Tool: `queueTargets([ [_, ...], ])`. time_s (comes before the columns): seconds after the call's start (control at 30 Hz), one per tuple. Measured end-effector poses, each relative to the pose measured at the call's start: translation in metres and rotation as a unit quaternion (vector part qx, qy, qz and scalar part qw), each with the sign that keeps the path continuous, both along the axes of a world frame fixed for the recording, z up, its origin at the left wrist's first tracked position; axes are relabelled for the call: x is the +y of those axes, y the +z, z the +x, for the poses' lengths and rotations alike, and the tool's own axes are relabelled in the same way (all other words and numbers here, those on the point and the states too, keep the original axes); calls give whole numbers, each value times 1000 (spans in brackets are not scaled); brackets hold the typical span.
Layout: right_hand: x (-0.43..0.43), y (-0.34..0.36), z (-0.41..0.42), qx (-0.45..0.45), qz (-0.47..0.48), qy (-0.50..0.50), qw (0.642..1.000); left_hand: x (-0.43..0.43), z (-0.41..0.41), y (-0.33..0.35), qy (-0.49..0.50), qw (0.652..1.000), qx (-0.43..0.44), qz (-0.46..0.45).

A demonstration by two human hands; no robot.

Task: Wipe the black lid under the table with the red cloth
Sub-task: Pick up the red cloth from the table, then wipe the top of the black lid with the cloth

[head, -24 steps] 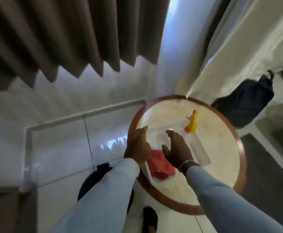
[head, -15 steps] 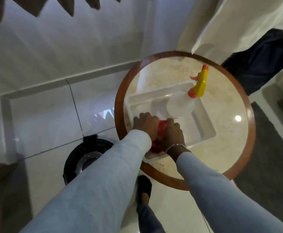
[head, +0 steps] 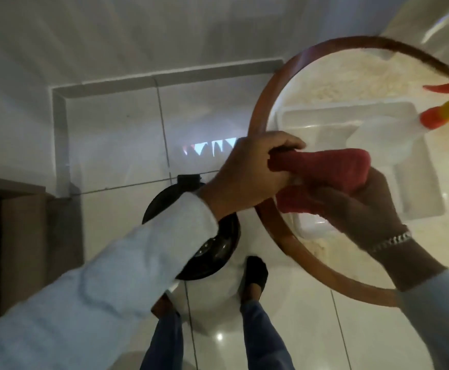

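The red cloth (head: 324,172) is bunched between both hands above the left rim of the round table (head: 274,225). My left hand (head: 252,174) grips its left end. My right hand (head: 362,206) holds it from below on the right. The black lid (head: 218,252) lies on the white floor to the left of the table and below my left forearm, which hides much of it. A shiny metal centre shows on it.
A white plastic tray (head: 415,188) sits on the table with a clear spray bottle (head: 378,140) with a yellow and red nozzle. My feet (head: 255,276) stand just below the lid. A brown wooden edge (head: 18,222) lies at the left.
Both hands have lifted the red cloth out of the tray and pulled it left to the table's rim. The view has tilted down and left, showing more of the black lid.
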State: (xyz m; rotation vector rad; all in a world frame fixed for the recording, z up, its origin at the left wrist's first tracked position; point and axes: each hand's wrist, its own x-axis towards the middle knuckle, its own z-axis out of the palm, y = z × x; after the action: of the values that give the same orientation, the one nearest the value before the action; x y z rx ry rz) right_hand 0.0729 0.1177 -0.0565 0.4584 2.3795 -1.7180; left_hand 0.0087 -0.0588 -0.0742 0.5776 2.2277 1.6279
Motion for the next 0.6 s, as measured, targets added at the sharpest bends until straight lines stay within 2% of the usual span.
queueTargets([
  [0.07, -39, -1, 5, 39, -32, 46, 998, -44, 9, -20, 54, 998, 18, -16],
  [0.1, -59, -11, 6, 30, -57, 53, 997, -71, 14, -37, 78, 996, 16, -50],
  [0.17, -92, -44, 6, 14, -48, 61, 997, -124, 28, -77, 93, 986, -21, -135],
  [0.27, -133, -111, 3, 15, 58, 85, 995, -196, 59, -153, 21, 958, -81, -275],
  [0.37, -162, -175, -2, 46, 141, 121, 981, -239, 92, -224, -73, 925, -81, -365],
  [0.47, -183, -224, -7, 114, 236, 181, 948, -250, 112, -267, -81, 925, -62, -365],
  [0.53, -201, -251, -2, 112, 299, 238, 917, -250, 116, -283, -69, 932, -54, -352],
  [0.6, -217, -270, 13, 88, 326, 254, 906, -251, 115, -294, -51, 943, -38, -328],
])
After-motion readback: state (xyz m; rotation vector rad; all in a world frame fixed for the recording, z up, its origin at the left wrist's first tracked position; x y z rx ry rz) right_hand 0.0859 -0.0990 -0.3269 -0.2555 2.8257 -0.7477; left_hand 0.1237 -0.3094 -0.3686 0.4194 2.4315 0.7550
